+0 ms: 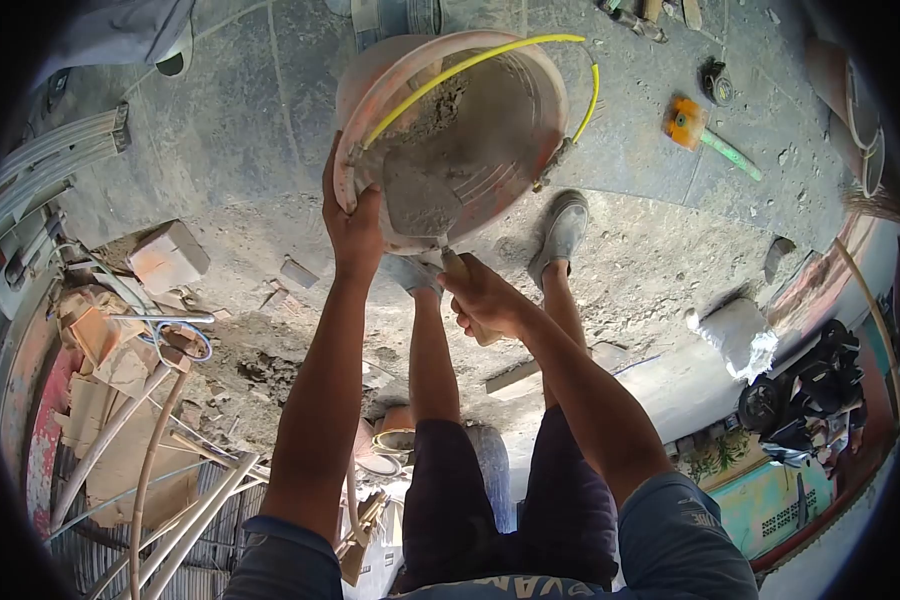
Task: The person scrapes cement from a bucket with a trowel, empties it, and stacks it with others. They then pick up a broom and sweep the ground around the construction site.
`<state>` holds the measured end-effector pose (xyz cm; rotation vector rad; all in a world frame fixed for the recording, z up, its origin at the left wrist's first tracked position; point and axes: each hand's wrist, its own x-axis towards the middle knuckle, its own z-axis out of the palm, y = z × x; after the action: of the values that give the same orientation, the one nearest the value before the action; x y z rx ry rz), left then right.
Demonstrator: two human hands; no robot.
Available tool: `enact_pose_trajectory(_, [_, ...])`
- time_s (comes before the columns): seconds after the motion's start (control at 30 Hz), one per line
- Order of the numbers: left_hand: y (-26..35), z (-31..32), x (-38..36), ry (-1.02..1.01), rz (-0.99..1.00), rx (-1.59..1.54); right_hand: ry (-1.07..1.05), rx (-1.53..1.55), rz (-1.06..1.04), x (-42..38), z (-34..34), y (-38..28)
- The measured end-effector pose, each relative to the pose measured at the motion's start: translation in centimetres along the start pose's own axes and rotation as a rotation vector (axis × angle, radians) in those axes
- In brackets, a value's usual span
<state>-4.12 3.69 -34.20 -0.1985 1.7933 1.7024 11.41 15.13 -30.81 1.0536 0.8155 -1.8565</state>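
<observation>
1. Left of the bucket, low on the floor, lies a heap of pale plastic conduit pipes (pixel 120 470) with torn brown cardboard (pixel 110 390); a small grey concrete block (pixel 168 255) sits a little closer to the bucket. None of it reaches the work.
2. The left hand (pixel 355 225) grips the left rim of the round, mortar-crusted pink plastic bucket (pixel 515 110), its fingers (pixel 342 195) curled over the edge and pressed together, so the bucket hangs tilted with its mouth toward the person, above the dusty stone floor (pixel 250 140). The bucket's yellow-sleeved wire handle (pixel 470 62) arcs across the top.
3. Inside the bucket, the flat steel blade of a trowel (pixel 415 200) lies against the grey mortar stuck to the wall.
4. The right hand (pixel 485 300), just below the bucket, is closed tight round the trowel's wooden handle (pixel 454 264).
5. I judge this to be scraping out the leftover mortar; the next stroke needs the bucket held steady while the blade drags toward the rim.
6. Under the bucket stand the person's dusty shoes (pixel 562 228), where falling mortar could land.
7. Right of the bucket, well apart, lie an orange-headed mallet with a green handle (pixel 705 135) and a white filled sack (pixel 738 335).
</observation>
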Motion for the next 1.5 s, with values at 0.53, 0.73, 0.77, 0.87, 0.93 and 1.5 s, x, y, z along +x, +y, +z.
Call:
enact_pose_trajectory(0.53, [-0.6,1.7,-0.6,-0.027,0.185,0.11,0.15,-0.308,-0.015,0.3,-3.7,1.2])
enact_pose_trajectory(0.73, [0.9,2.1,-0.3,-0.06,0.319,0.403,0.588,-0.945,-0.2,-9.3,-9.5,0.5])
enact_pose_trajectory(0.77, [0.6,2.3,-0.3,-0.058,0.311,0.361,0.563,-0.928,-0.244,-9.5,-9.7,0.4])
enact_pose_trajectory(0.87, [-0.2,2.4,-0.9,-0.017,0.254,0.241,0.384,-0.891,-0.141,-3.3,-7.9,3.0])
enact_pose_trajectory(0.93, [0.2,2.6,-0.7,0.017,0.359,0.389,0.337,-0.817,-0.281,0.5,-5.2,3.0])
enact_pose_trajectory(1.5, [-0.4,0.2,-0.3,0.337,-0.213,-0.353,-0.144,0.016,0.055,-0.7,0.7,-3.3])
